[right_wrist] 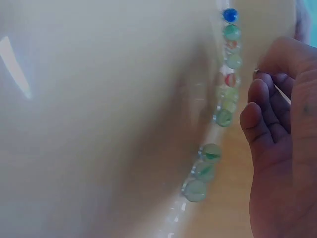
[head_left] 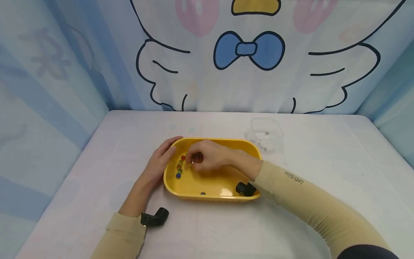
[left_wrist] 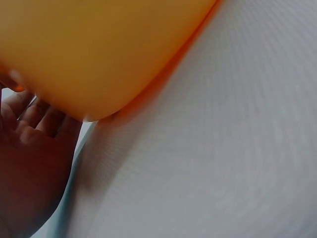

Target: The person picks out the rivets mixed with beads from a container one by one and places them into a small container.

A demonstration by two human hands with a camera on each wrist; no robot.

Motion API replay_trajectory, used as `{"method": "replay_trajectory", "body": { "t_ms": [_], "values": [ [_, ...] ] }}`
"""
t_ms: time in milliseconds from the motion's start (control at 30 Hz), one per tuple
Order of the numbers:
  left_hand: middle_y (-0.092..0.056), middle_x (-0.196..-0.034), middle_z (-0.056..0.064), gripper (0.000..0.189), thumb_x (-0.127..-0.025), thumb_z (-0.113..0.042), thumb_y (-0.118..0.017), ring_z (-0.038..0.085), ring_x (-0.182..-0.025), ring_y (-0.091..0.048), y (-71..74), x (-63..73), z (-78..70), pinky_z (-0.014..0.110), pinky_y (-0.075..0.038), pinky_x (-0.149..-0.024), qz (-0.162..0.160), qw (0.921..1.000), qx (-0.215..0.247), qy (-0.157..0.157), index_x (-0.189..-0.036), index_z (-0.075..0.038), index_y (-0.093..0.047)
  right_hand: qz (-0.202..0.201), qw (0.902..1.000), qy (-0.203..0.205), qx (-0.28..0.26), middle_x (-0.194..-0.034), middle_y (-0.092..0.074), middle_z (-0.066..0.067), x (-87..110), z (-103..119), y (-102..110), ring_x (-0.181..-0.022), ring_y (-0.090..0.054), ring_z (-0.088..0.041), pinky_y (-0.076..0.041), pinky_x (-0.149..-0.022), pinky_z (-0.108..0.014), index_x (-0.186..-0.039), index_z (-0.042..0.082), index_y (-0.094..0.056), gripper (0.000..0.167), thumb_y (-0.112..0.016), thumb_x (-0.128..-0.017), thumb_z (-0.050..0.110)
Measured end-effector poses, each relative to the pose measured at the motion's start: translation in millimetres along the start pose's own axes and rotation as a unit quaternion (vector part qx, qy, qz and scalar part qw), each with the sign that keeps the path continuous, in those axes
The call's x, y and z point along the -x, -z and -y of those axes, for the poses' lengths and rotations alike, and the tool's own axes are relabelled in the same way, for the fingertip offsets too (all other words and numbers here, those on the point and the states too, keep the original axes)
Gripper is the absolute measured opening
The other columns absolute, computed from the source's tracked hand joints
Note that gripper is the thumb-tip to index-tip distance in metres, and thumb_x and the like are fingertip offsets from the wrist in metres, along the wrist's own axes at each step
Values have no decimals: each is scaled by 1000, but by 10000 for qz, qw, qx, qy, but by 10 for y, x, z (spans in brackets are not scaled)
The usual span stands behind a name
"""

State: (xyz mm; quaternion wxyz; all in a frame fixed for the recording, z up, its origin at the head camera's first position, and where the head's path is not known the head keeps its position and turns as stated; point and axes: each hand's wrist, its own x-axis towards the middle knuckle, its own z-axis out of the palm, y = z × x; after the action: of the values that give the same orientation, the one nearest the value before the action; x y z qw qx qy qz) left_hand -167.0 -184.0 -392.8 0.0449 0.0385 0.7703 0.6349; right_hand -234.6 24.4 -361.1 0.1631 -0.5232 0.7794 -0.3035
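Observation:
Marbles [head_left: 179,167], blue, green, yellow and red, form a line on the left floor of a yellow tray [head_left: 223,187]. In the right wrist view, three greenish marbles [right_wrist: 203,171] stand apart from the others by a small gap. My left hand [head_left: 159,162] grips the tray's left rim, thumb at the rim and fingers along the outer wall. Over the tray, just right of the line, my right hand [head_left: 208,154] is bent down with thumb and fingertips together. They pinch a small shiny thing [right_wrist: 256,71], mostly hidden; I cannot tell its kind.
A single dark marble [head_left: 203,193] lies by the tray's front wall. Behind the tray's right corner stands a clear plastic box [head_left: 266,133] with a few small things in it. A printed curtain [head_left: 249,82] hangs behind the white-covered table [head_left: 323,158].

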Motion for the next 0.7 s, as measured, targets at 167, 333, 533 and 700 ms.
{"method": "replay_trajectory", "body": {
  "t_ms": [167, 333, 533, 700],
  "values": [
    [-45, -152, 2, 43, -109, -25, -41, 20, -141, -38, 15, 3, 9, 41, -27, -118, 12, 10000, -11, -39, -151, -17, -45, -321, 9988, 16, -370, -93, -65, 0, 13, 17, 45, -80, -55, -14, -50, -72, -25, -103, 2, -72, 16, -67, -88, -1],
    [-45, -152, 2, 42, -109, -25, -41, 20, -140, -39, 15, -5, -3, 41, -28, -118, 5, 10000, 53, -44, -150, -17, -46, -604, 9966, 265, -487, -92, -66, -3, 9, 7, 75, -77, -54, -13, -49, -69, -26, -101, 0, -71, 14, -67, -88, -2],
    [-46, -151, 2, 42, -109, -24, -41, 20, -139, -40, 15, -11, 6, 40, -29, -118, 17, 10000, 45, -41, -150, -17, -46, -986, 9908, 336, -868, -91, -66, -3, 34, 17, 106, -79, -56, -15, -52, -71, -29, -101, -2, -71, 15, -67, -87, -3],
    [-46, -152, 2, 42, -109, -24, -41, 20, -139, -40, 12, -5, 0, 41, -28, -118, 22, 10000, 43, -40, -150, -16, -46, -1258, 9851, 403, -1100, -94, -68, -11, 62, 54, 140, -79, -57, -17, -53, -72, -30, -102, -3, -71, 16, -67, -87, -4]
  ]
}}
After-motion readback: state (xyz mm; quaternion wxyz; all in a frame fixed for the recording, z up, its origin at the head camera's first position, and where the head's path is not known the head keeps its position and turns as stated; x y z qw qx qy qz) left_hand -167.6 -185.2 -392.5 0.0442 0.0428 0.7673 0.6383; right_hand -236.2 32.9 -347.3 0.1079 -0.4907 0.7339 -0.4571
